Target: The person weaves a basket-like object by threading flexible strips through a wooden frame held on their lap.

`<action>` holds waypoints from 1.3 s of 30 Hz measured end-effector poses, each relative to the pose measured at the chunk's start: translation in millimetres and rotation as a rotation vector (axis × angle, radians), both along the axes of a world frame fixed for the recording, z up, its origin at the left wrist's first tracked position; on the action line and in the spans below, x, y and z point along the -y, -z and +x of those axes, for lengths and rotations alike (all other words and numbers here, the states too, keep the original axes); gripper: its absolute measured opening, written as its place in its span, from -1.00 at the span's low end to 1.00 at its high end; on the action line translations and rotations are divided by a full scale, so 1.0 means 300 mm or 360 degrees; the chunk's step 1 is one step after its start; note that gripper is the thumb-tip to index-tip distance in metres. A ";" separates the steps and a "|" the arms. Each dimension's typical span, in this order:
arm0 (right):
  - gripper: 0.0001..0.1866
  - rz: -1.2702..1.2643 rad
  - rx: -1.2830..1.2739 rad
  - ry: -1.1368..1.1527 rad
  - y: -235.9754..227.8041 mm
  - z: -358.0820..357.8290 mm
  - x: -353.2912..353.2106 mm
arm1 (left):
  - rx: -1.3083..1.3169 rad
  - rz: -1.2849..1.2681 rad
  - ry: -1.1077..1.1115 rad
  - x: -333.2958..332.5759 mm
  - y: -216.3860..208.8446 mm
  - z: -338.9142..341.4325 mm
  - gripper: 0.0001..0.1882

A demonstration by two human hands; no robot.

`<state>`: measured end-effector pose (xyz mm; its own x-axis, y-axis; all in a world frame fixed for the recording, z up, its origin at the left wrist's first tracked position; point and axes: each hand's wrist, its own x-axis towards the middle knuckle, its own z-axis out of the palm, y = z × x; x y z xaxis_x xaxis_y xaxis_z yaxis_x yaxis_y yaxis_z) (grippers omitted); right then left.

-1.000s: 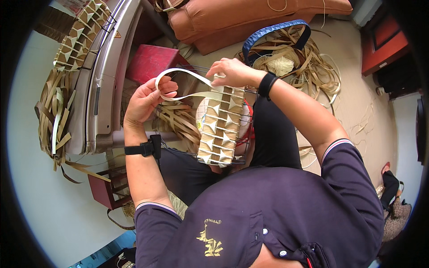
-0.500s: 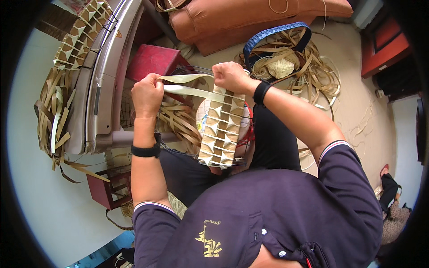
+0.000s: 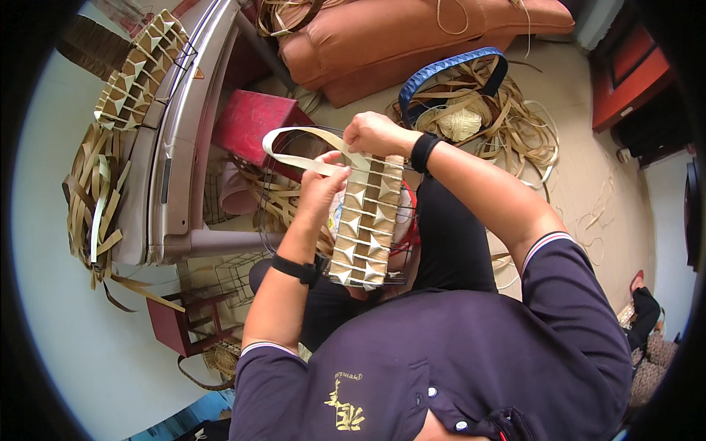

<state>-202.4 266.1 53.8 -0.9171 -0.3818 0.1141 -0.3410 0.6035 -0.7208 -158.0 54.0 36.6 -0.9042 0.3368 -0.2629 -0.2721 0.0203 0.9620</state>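
Observation:
A woven panel (image 3: 365, 220) of tan and cream flat strips, with raised pointed folds along both sides, stands on a dark wire frame (image 3: 397, 278) between my knees. From its far end a cream strip (image 3: 283, 136) bows out leftward in a loop. My right hand (image 3: 379, 135) is closed on that strip at the panel's far end, fingertips pinched together. On the loop's lower run, beside the panel's left edge, my left hand (image 3: 322, 184) pinches the strip between thumb and fingers. The exact grip points are partly hidden by the fingers.
A dark red box (image 3: 254, 126) and loose tan strips lie beyond my left hand. A blue-rimmed basket (image 3: 448, 62) with a cream yarn ball (image 3: 462, 121) sits far right. A grey table edge (image 3: 173, 162) runs along the left, and an orange sofa (image 3: 412, 37) stands at the back.
My left hand has come right and nearer, from the strip's outer end to beside the panel. The strip, formerly stretched out, now curves in a free loop. My right hand stays near the panel's far end.

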 end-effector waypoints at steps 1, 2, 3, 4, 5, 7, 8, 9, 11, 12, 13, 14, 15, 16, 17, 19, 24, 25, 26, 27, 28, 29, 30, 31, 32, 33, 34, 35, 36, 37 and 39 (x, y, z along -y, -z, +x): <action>-0.84 0.0079 -0.0092 -0.0111 -0.007 -0.010 0.007 | -0.0045 0.0038 0.0031 -0.015 0.016 0.011 -0.48; -0.85 0.0104 -0.0109 -0.0189 -0.014 -0.022 0.015 | -0.0143 -0.0060 -0.0004 -0.034 0.033 0.020 -0.52; -0.85 0.0104 -0.0108 -0.0185 -0.022 -0.032 0.019 | -0.0180 -0.0099 -0.0032 -0.039 0.047 0.035 -0.56; -0.86 0.0162 -0.0180 -0.0272 -0.018 -0.039 0.021 | -0.0218 -0.0135 -0.0032 -0.042 0.061 0.037 -0.60; -0.86 0.0219 -0.0253 -0.0360 -0.014 -0.049 0.024 | -0.0256 -0.0171 -0.0032 -0.044 0.073 0.036 -0.65; -0.86 0.0341 -0.0194 -0.0426 -0.011 -0.065 0.032 | -0.0266 -0.0250 0.0021 -0.033 0.088 0.022 -0.67; -0.86 0.0312 -0.0198 -0.0517 -0.009 -0.066 0.034 | -0.0285 -0.0329 0.0074 -0.027 0.094 0.016 -0.69; -0.85 0.0281 -0.0202 -0.0607 -0.006 -0.066 0.037 | -0.0280 -0.0329 0.0070 -0.022 0.101 0.014 -0.69; -0.85 0.0316 -0.0094 -0.0591 -0.020 -0.061 0.032 | -0.0279 -0.0228 0.0061 -0.025 0.099 0.015 -0.71; -0.86 0.0391 -0.0044 -0.0624 -0.019 -0.067 0.032 | -0.0272 -0.0227 0.0062 -0.022 0.097 0.017 -0.71; -0.86 0.0465 0.0005 -0.0649 -0.022 -0.070 0.029 | -0.0183 -0.0319 0.0029 -0.023 0.084 0.016 -0.70; -0.87 0.0468 0.0005 -0.0651 -0.024 -0.071 0.023 | -0.0093 -0.0412 -0.0003 -0.026 0.072 0.016 -0.68; -0.87 0.0468 0.0012 -0.0642 -0.025 -0.067 0.013 | -0.0090 -0.0411 0.0008 -0.034 0.062 0.015 -0.68; -0.88 0.0570 -0.0042 -0.0567 -0.034 -0.054 0.010 | -0.0092 -0.0329 -0.0020 -0.041 0.047 0.022 -0.69; -0.89 0.0671 -0.0095 -0.0490 -0.043 -0.040 0.007 | -0.0095 -0.0247 -0.0047 -0.047 0.041 0.025 -0.70; -0.90 0.0686 -0.0021 -0.0404 -0.051 -0.011 0.003 | -0.0086 -0.0313 -0.0016 -0.048 0.048 0.004 -0.78; -0.89 0.0564 0.0078 -0.0284 -0.027 0.031 -0.050 | -0.0123 -0.0374 0.0011 -0.074 0.035 -0.009 -0.82; -0.86 0.0353 0.0050 -0.0216 -0.012 0.042 -0.057 | -0.0145 -0.0438 0.0026 -0.079 0.035 -0.008 -0.82; -0.83 0.0143 0.0020 -0.0146 0.000 0.052 -0.071 | -0.0143 -0.0438 0.0032 -0.080 0.043 -0.011 -0.82; -0.83 0.0142 0.0023 -0.0141 0.013 0.069 -0.096 | -0.0143 -0.0353 0.0010 -0.079 0.052 -0.017 -0.81; -0.81 0.0214 -0.0042 0.0164 -0.007 0.113 -0.104 | -0.0134 -0.0271 -0.0022 -0.070 0.066 -0.017 -0.81; -0.79 0.0293 -0.0112 0.0478 -0.014 0.159 -0.122 | -0.0129 -0.0266 -0.0015 -0.079 0.063 -0.013 -0.81; -0.76 0.0342 -0.0083 0.0619 -0.003 0.209 -0.138 | -0.0143 -0.0241 -0.0040 -0.085 0.061 -0.006 -0.81; -0.72 0.0395 -0.0057 0.0767 0.003 0.264 -0.161 | -0.0160 -0.0212 -0.0058 -0.100 0.056 -0.002 -0.81; -0.68 0.0402 -0.0048 0.0805 0.023 0.307 -0.164 | -0.0212 -0.0222 -0.0072 -0.097 0.072 -0.004 -0.82; -0.64 0.0432 0.0006 0.0809 0.039 0.345 -0.165 | -0.0207 -0.0222 -0.0072 -0.089 0.087 -0.002 -0.82; -0.63 0.0399 0.0014 0.0836 0.046 0.365 -0.153 | -0.0229 -0.0233 -0.0058 -0.084 0.091 -0.006 -0.80; -0.62 0.0365 0.0021 0.0863 0.051 0.379 -0.141 | -0.0251 -0.0244 -0.0045 -0.080 0.096 -0.008 -0.78; -0.63 0.0360 0.0187 0.0878 0.052 0.385 -0.130 | -0.0252 -0.0247 -0.0038 -0.079 0.102 -0.006 -0.78; -0.63 0.0357 0.0185 0.0881 0.054 0.390 -0.122 | -0.0365 -0.0332 -0.0038 -0.080 0.106 -0.003 -0.76; -0.64 0.0444 0.0056 0.0921 0.063 0.402 -0.109 | -0.0481 -0.0417 -0.0038 -0.086 0.116 0.007 -0.75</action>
